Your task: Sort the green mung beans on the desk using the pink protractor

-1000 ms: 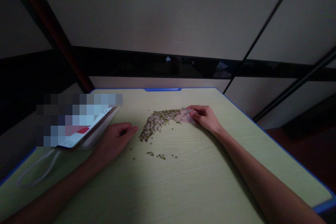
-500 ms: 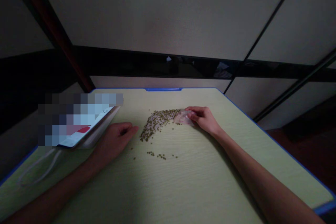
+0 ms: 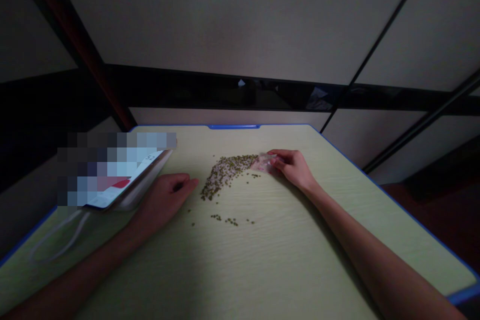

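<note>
On the table lies a curved heap of small green beans mixed with pale grains (image 3: 225, 170). My right hand (image 3: 290, 165) is at the heap's right end, thumb and fingers pinching a small clear plastic bag (image 3: 262, 162) with pinkish print. The bag's left edge meets the heap; whether anything is inside it I cannot tell. My left hand (image 3: 167, 195) rests on the table left of the heap, fingers curled in and thumb pointing toward the beans. Nothing shows in its grip. Several stray green beans (image 3: 225, 219) lie nearer to me.
Left of my left hand, a lit phone (image 3: 112, 190), partly pixelated, leans on a white support, with a white cable (image 3: 71, 240) looping beside it. The pale table (image 3: 255, 275) has a blue edge and a blue handle (image 3: 234, 126) at the back. Cabinet panels (image 3: 225, 25) rise behind it.
My right hand has shifted slightly away from me with the plastic bag, which now looks more crumpled. A few beans show below where the bag lay. My left hand stays put.
</note>
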